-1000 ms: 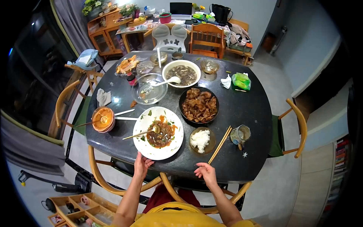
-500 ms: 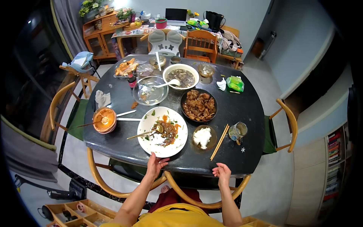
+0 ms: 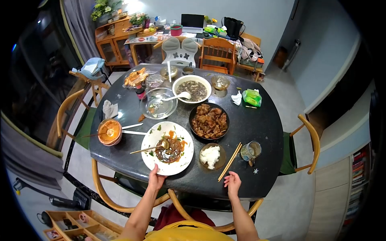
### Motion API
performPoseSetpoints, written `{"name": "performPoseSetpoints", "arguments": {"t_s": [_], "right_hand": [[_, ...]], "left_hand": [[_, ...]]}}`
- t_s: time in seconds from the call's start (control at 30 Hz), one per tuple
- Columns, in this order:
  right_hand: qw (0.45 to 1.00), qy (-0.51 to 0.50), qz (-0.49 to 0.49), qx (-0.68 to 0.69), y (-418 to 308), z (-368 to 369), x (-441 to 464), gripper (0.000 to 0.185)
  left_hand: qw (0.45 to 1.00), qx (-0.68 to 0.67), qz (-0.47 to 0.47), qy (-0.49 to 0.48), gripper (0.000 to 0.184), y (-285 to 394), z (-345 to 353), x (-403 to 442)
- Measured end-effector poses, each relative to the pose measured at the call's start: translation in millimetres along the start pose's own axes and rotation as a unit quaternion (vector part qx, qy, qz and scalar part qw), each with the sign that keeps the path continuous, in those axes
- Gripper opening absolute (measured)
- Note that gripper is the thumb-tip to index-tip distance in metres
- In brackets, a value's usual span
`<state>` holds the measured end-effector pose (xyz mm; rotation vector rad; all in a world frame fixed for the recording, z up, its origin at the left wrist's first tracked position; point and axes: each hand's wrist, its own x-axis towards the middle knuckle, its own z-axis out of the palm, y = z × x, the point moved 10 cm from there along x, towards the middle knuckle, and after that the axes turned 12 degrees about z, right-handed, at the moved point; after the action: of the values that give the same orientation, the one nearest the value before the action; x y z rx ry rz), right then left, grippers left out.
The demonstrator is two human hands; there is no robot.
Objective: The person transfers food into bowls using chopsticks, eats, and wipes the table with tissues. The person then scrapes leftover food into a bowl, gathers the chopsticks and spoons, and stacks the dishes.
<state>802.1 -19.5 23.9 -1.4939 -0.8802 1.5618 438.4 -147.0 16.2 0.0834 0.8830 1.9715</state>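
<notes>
My left hand (image 3: 156,179) is at the near rim of a large white plate (image 3: 185,162), its thumb at the edge and its fingers partly hidden beneath. Saucy leftovers (image 3: 170,149) and green bits lie on the plate, with a spoon (image 3: 141,151) resting across it. My right hand (image 3: 233,184) hovers at the table's front edge, fingers loosely bent and apart, holding nothing. Just beyond it lies a pair of chopsticks (image 3: 230,162). Beside them are a small bowl of white rice (image 3: 211,156) and a glass mug (image 3: 251,151).
On the dark table (image 3: 128,156) stand a pan of braised meat (image 3: 209,121), a soup bowl (image 3: 192,89) with a white ladle, a glass dish (image 3: 159,103) and an orange-stained bowl (image 3: 109,132). A green tissue pack (image 3: 251,98) lies at right. A chair back (image 3: 177,201) stands between me and the table.
My left hand has moved in to the plate's near rim, its fingers going beneath the edge. My right hand has moved slightly closer to the chopsticks. The view has shifted a little.
</notes>
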Motion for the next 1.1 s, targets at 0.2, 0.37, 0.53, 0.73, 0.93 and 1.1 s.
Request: {"name": "performPoseSetpoints", "arguments": {"t_s": [0.2, 0.37, 0.53, 0.73, 0.93, 1.1], "right_hand": [[0.977, 0.031, -0.149, -0.148, -15.4, 3.2, 9.3, 0.017], [0.958, 0.058, -0.196, -0.202, -23.2, 5.3, 4.0, 0.017], [0.94, 0.097, -0.251, -0.208, -14.8, -2.1, 10.6, 0.018], [0.921, 0.119, -0.282, -0.242, -24.4, 1.8, 6.1, 0.016], [0.943, 0.093, -0.261, -0.186, -9.8, -4.0, 18.5, 0.014], [0.991, -0.108, -0.077, -0.007, 2.3, -1.1, 17.8, 0.017]], "left_hand": [[1.0, 0.006, 0.025, 0.01, 0.049, 4.2, -0.6, -2.3], [0.999, 0.012, 0.031, -0.01, 0.049, 21.7, -2.6, -3.2], [0.999, 0.021, 0.034, -0.032, 0.057, 27.7, -1.5, 3.8], [0.999, 0.005, 0.042, 0.015, 0.067, 4.3, 5.7, -10.4], [0.98, 0.191, 0.02, -0.04, 0.046, -93.3, 55.9, -81.9], [0.833, 0.47, 0.277, -0.095, 0.04, -169.3, 137.9, -83.2]]}}
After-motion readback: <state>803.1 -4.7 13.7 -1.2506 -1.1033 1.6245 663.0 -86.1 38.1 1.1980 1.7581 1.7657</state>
